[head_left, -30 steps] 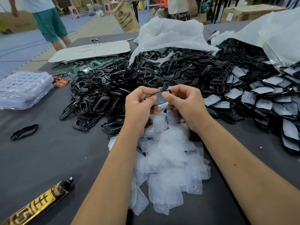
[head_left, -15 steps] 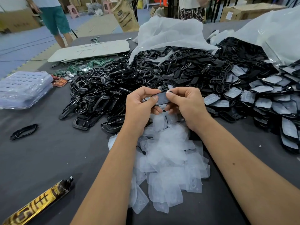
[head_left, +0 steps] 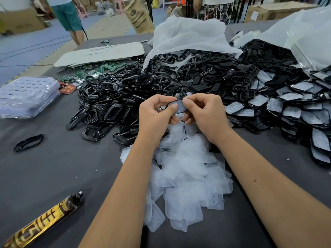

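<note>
Across the dark grey bench (head_left: 62, 167) in front of you spreads a wide heap of black plastic frames (head_left: 111, 104), running from the left of centre back under a crumpled white bag (head_left: 188, 36). A second, shinier bag (head_left: 304, 38) lies open at the far right, with more black parts spilling from it. Below that bag sits a bank of black pieces with pale covers (head_left: 295, 108), overlapping one another along the right edge. Between your forearms lies a loose pile of clear soft pads (head_left: 188, 176), its far end touching the black heap. At the left edge rests a stack of wrapped plastic trays (head_left: 26, 95), and beyond it a flat sheet of cardboard (head_left: 102, 53) with green circuit boards (head_left: 100, 68) scattered just beside it. A gold and brown tube (head_left: 43, 222) lies slantwise near the bottom left corner. Your left hand (head_left: 154, 117) and right hand (head_left: 206, 111) meet above the far end of the clear pile, fingers curled, each pinching one end of the same piece between thumb and fingers. One black ring (head_left: 28, 142) lies alone on the left, well apart from the heap. The small black piece (head_left: 177, 106) you hold is off the bench, its pale face turned toward you, with your left thumb pressed on it.
</note>
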A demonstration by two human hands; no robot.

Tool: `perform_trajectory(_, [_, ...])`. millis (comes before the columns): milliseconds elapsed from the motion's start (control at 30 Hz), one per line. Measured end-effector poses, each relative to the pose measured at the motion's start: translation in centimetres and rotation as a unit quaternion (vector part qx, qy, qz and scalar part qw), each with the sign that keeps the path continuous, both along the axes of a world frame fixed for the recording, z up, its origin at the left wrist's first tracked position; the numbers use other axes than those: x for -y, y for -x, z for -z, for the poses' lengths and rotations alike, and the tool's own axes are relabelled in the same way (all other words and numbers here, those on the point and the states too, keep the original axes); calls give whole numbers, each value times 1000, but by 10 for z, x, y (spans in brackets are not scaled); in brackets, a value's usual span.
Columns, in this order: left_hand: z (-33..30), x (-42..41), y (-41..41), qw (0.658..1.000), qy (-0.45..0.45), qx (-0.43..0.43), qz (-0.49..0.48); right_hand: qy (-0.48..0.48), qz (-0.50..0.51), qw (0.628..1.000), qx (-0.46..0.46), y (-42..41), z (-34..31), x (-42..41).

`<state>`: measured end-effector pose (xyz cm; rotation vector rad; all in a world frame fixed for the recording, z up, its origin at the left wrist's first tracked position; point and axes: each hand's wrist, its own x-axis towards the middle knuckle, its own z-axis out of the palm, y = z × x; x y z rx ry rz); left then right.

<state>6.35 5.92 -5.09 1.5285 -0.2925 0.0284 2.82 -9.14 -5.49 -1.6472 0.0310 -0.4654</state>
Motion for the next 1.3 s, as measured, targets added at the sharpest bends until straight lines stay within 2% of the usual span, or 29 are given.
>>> perform_trajectory(300, [3,-2,-3,1000,-3,3,-1,25,-22,999,13,-1,2,-1])
perform_trajectory(667, [2,-1,-3,1000,10,-12,14,-18,-16,1000,-10,0,0,2])
perform_trajectory(967, [5,1,-5,1000,-5,-7,-8,-36,-31,998,-41,0,-3,1])
perform_trajectory(1133, [6,1,-7,1000,-14,0,-19,23,-14,999,-26,1,-2,-3])
perform_trajectory(1300, [6,0,-7,1000,-17,-1,-15,138,40,990,7,1,0,-3])
